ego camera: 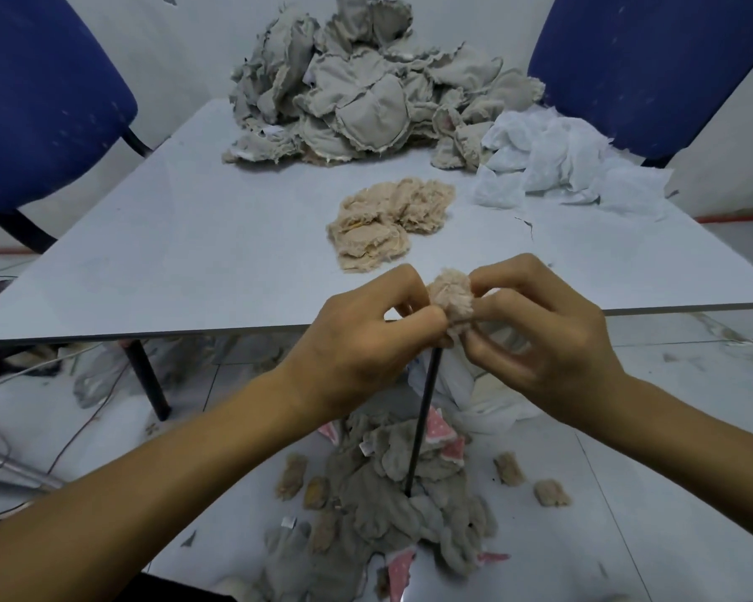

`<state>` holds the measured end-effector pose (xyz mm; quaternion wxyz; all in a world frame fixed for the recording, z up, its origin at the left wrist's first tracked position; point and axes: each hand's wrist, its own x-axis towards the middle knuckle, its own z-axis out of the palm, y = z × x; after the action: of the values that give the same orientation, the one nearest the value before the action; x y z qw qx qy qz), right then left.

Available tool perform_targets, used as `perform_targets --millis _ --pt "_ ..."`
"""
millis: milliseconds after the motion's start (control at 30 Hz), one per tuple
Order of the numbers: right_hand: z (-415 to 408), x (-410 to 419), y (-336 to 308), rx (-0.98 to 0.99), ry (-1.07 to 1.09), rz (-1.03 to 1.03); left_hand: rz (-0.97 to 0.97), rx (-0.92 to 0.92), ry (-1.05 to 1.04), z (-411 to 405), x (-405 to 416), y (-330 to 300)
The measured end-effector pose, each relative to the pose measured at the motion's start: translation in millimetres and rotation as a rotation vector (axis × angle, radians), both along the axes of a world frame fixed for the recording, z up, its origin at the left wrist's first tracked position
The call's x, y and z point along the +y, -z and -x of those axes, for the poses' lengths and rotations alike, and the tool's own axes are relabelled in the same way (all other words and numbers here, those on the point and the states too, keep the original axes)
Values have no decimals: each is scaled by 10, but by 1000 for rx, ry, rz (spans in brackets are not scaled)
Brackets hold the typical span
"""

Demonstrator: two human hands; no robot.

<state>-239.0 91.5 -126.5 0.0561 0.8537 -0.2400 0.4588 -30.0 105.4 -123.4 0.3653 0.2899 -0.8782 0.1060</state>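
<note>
Both hands are raised just in front of the near edge of the table (192, 254), and between them is a small beige fuzzy fabric piece (452, 297). Left hand (366, 341): fingers curled, thumb and fingertips pinching the left side of the fabric piece. Right hand (540, 336): fingers curled, thumb and forefinger pinching its right side. The fabric piece sits above the table edge, at the top end of a thin black rod (422, 419). The rod runs down from under the hands, below table level, and its lower end is lost in a heap of grey scraps (388, 506) on the floor in front of the table. Cannot tell which hand, if either, grips the rod itself. On the table: a small beige pile (388, 219) near the middle, a large grey pile (366, 93) at the far edge, and white cloth (561, 162) at the far right. Blue chairs stand beyond the table's far left (40, 102) and far right (648, 71) corners.
</note>
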Motion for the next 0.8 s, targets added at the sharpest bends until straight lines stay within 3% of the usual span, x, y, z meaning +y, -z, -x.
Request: perform_targets --millis 100,233,367,533,600,700,800 --pt "4 14 -18 34 13 13 -105 30 98 -1 25 5" --pt "0 26 -99 -39 36 -64 -423 473 102 20 16 -122" --pt "-60 -18 -313 -116 33 -122 -782 634 245 31 -84 -303" --pt "-135 -159 -489 -239 -155 -600 -803 908 259 68 -218 -406" --pt "-121 -292 -468 -255 -203 -775 -937 813 248 -81 -300 -438" --pt "-86 -567 -322 -146 64 -726 -1229 372 172 -291 -435 -477" --pt "-99 -755 -179 97 258 -654 -1302 357 -169 -249 -553 -431"
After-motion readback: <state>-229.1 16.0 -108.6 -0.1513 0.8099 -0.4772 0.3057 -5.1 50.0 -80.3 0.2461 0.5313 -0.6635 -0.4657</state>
